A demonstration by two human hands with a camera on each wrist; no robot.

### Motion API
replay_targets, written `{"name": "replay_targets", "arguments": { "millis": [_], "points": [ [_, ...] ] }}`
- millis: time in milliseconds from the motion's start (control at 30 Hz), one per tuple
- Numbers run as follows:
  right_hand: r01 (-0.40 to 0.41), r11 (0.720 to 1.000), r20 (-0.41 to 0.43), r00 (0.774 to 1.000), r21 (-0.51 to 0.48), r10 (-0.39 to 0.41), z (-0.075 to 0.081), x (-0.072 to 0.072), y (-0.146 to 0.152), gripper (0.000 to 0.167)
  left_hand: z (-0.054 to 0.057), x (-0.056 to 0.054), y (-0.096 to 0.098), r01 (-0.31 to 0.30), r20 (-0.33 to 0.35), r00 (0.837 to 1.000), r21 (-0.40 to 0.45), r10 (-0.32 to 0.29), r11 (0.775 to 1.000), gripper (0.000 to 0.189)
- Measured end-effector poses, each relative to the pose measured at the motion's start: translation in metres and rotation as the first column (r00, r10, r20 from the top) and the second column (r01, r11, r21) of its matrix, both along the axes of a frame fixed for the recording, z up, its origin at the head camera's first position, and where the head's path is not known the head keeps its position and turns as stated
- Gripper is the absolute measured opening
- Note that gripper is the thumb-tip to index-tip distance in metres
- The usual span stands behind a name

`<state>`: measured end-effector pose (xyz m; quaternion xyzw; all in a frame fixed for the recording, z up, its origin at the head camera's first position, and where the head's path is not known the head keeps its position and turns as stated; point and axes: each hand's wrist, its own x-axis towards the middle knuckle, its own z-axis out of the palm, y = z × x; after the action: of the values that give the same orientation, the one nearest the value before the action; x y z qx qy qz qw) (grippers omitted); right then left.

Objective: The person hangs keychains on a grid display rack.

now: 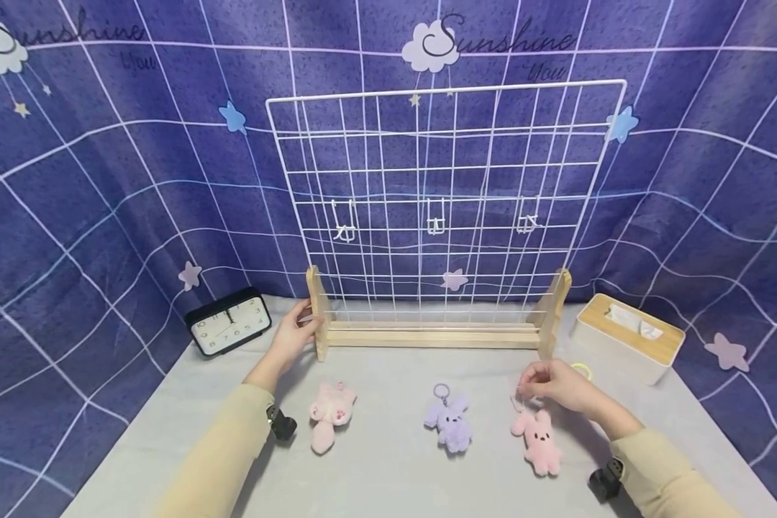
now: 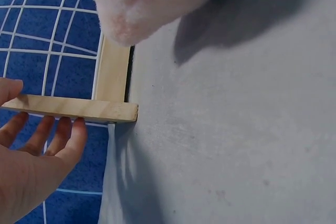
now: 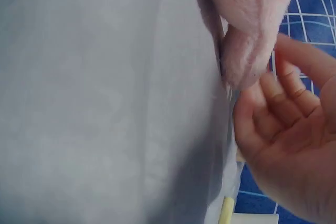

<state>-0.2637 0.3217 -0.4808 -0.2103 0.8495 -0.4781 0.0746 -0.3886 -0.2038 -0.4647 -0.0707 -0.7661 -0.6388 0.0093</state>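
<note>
My left hand [image 1: 293, 334] holds the left wooden end piece [image 2: 79, 108] of a stand, thumb on one side and fingers on the other in the left wrist view. The stand carries an upright white wire grid [image 1: 435, 173] with three white hooks, the middle hook [image 1: 435, 226] among them. My right hand [image 1: 553, 385] pinches the ring end of a pink plush bunny keychain [image 1: 542, 442]; the fingers mostly hide the ring. In the right wrist view, pink plush [image 3: 247, 51] lies against the curled fingertips. A purple plush keychain [image 1: 453, 428] and a pale pink plush keychain [image 1: 330, 414] lie on the table.
A black-framed clock [image 1: 229, 324] stands left of the grid. Right of it is a white tissue box [image 1: 628, 338] with a wooden lid. A yellow ring [image 1: 581, 370] shows behind my right hand. A blue patterned curtain [image 1: 136, 180] hangs behind the table [image 1: 388, 475].
</note>
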Motion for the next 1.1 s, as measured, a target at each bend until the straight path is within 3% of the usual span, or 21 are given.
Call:
{"name": "replay_targets", "arguments": {
  "millis": [133,267,400,633,1100],
  "points": [
    [-0.022,0.99,0.059,0.998,-0.139,0.03,0.0,0.001,0.002,0.011,0.001,0.001,-0.001,0.009,-0.002,1.0,-0.011,-0.009,1.0,0.065],
    [-0.031,0.978,0.047,0.998,-0.206,0.041,-0.001,0.001,0.001,0.013,0.002,0.001,-0.002,0.015,0.011,1.0,-0.001,-0.015,1.0,0.065],
    [-0.039,0.972,0.022,0.999,-0.233,0.046,0.002,0.003,0.0,0.014,0.005,0.001,-0.002,0.022,0.03,0.999,0.016,-0.023,1.0,0.065],
    [-0.04,0.97,-0.001,0.999,-0.242,0.041,0.013,0.008,-0.004,0.015,0.026,0.019,0.004,0.041,0.029,0.999,0.013,-0.041,0.999,0.063],
    [-0.001,0.957,-0.073,0.997,-0.289,-0.021,0.045,0.009,-0.02,0.014,0.031,0.026,0.005,0.047,0.024,0.999,0.01,-0.047,0.999,0.062]
  ]
}}
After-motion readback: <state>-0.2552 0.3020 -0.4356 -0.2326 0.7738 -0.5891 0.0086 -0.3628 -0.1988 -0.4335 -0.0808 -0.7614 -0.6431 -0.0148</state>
